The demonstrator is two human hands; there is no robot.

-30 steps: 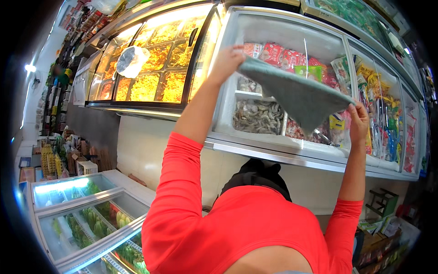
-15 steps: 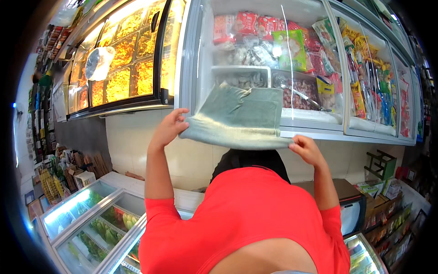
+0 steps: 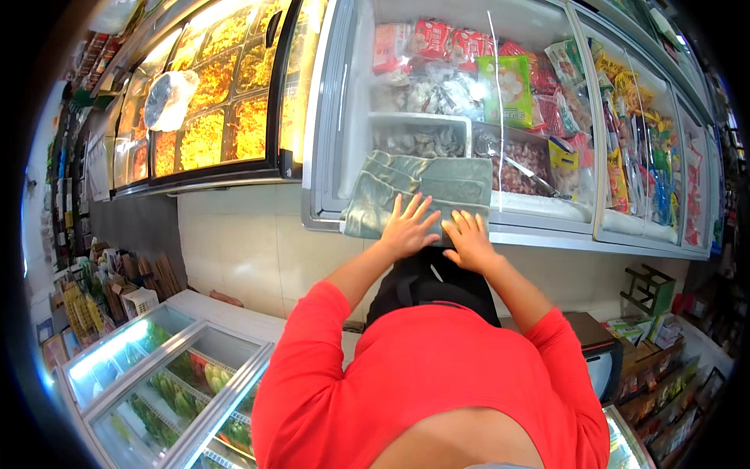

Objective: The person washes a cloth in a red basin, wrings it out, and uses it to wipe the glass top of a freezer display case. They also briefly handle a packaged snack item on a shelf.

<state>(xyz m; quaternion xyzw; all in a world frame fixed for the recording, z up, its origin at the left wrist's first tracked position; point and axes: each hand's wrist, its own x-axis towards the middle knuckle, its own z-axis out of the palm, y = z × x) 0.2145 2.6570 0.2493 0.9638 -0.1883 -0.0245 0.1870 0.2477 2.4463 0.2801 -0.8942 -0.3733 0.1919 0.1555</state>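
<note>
A faded grey-green folded cloth (image 3: 383,180), like washed denim, lies over the front edge of the glass-topped freezer (image 3: 539,237). My left hand (image 3: 409,227) rests flat on its near part, fingers spread. Close beside it, my right hand (image 3: 470,242) presses on the cloth's right side, also with fingers apart. Neither hand grips anything. Creases run across the left part of the cloth, while its right part looks flatter.
Through the freezer glass show red packets (image 3: 471,48), a green bag (image 3: 504,91) and a long-handled scoop (image 3: 527,173). A lit food case (image 3: 269,173) adjoins on the left. Behind me are a vegetable cooler (image 3: 168,374) and, at right, a small green stool (image 3: 650,288).
My hands have let go of the cloth's two near corners and come together onto its top. The near edge, held out before, now lies down on the freezer edge.
</note>
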